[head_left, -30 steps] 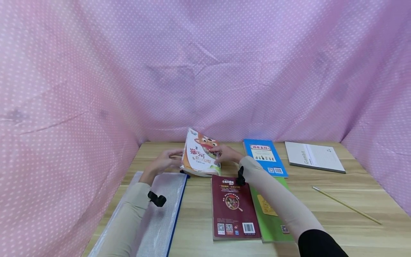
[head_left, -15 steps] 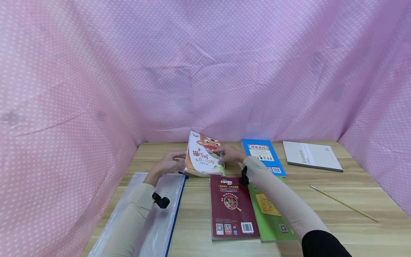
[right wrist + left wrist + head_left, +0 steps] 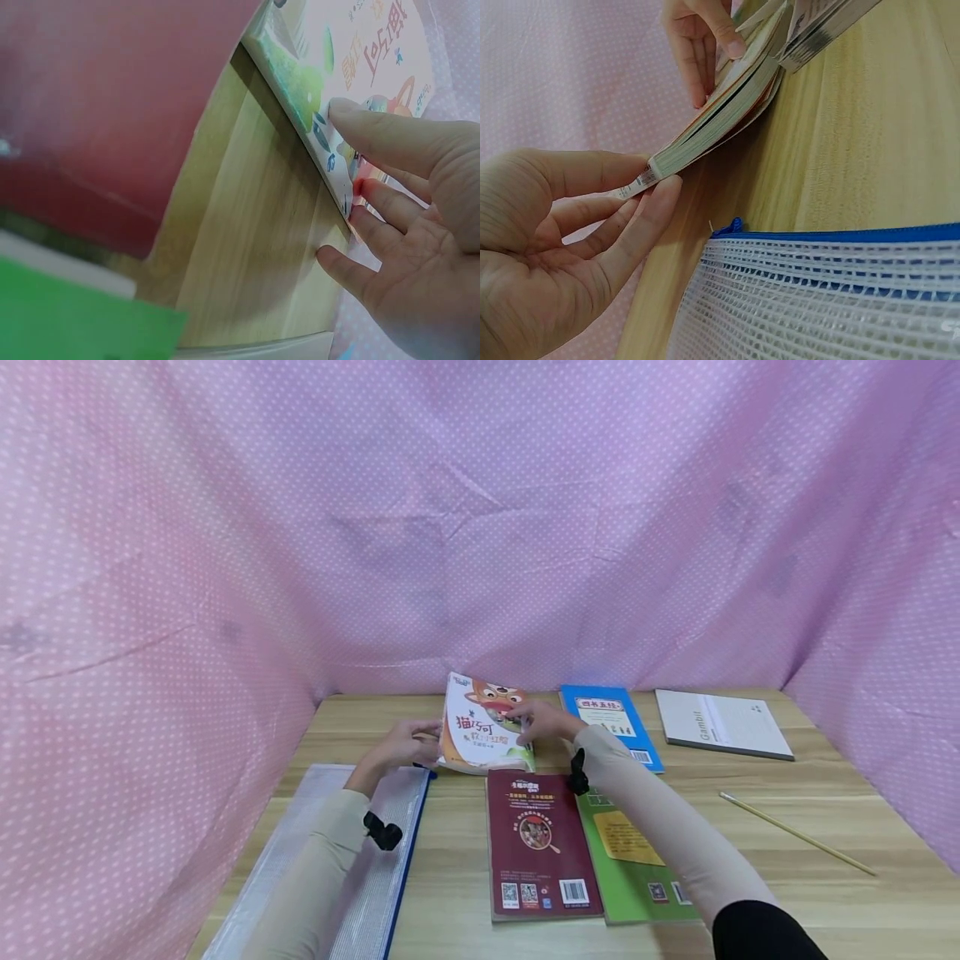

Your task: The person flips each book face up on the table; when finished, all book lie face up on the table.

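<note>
At far centre, the left hand pinches a white book leftward; the right hand, loosely spread, touches its top.

Pink dotted cloth, lt wood tbl

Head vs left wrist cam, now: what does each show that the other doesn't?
Head only: blue book, pale Gambit pad, thin yellow stick.
Left wrist only: a dark gap between the pages of the white book, and the palm side of the left hand pinching its bound edge.
Both: white book, both hands (right hand included), mesh pouch, wooden table, pink dotted curtain.
</note>
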Demonstrator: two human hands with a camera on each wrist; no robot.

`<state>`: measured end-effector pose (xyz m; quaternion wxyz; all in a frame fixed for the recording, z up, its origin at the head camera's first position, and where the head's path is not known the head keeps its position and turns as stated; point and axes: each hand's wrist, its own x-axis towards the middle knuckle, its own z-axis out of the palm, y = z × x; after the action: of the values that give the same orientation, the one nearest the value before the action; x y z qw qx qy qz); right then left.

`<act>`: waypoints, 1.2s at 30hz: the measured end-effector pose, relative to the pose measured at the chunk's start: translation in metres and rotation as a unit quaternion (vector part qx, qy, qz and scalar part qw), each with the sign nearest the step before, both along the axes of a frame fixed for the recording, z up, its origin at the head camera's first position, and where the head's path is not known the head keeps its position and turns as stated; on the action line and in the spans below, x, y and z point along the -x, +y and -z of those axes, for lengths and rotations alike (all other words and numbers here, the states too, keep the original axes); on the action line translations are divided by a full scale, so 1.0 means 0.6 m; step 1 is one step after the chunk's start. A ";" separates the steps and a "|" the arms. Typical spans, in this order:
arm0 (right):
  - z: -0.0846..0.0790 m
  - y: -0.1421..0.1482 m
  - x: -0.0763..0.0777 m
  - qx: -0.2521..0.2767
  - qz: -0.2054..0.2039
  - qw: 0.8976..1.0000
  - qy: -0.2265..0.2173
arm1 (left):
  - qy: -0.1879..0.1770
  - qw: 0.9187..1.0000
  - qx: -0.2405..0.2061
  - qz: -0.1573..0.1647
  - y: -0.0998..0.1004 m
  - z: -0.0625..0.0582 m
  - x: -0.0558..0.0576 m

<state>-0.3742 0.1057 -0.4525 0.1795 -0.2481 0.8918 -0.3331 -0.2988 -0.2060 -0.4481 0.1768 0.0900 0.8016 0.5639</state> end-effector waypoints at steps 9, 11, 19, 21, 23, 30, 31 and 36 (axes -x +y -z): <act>-0.003 0.011 -0.001 -0.005 -0.011 1.000 0.007 | -0.010 1.000 0.000 0.000 0.009 0.009 0.002; -0.001 0.013 -0.001 0.000 -0.006 1.000 -0.005 | -0.009 1.000 0.002 0.002 0.011 0.013 0.002; 0.000 0.020 -0.004 -0.019 -0.008 1.000 0.022 | -0.015 1.000 -0.005 -0.008 0.022 0.024 0.003; -0.001 0.023 -0.005 -0.017 -0.012 1.000 0.018 | -0.018 1.000 -0.010 -0.013 0.025 0.026 0.003; -0.002 0.025 -0.006 -0.016 -0.016 1.000 0.019 | -0.020 1.000 -0.016 -0.016 0.028 0.029 0.004; -0.002 0.031 -0.007 -0.007 -0.019 1.000 0.012 | -0.021 1.000 -0.019 -0.008 0.034 0.034 0.007; -0.002 0.032 -0.007 -0.007 -0.020 1.000 0.013 | -0.020 1.000 -0.018 -0.006 0.035 0.034 0.007; -0.004 0.034 -0.006 -0.002 -0.030 0.999 0.019 | -0.015 1.000 -0.013 0.008 0.038 0.033 0.009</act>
<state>-0.3706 0.1260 -0.4502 0.1733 -0.2804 0.8878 -0.3212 -0.3041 -0.1835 -0.4681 0.1924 0.0900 0.7909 0.5739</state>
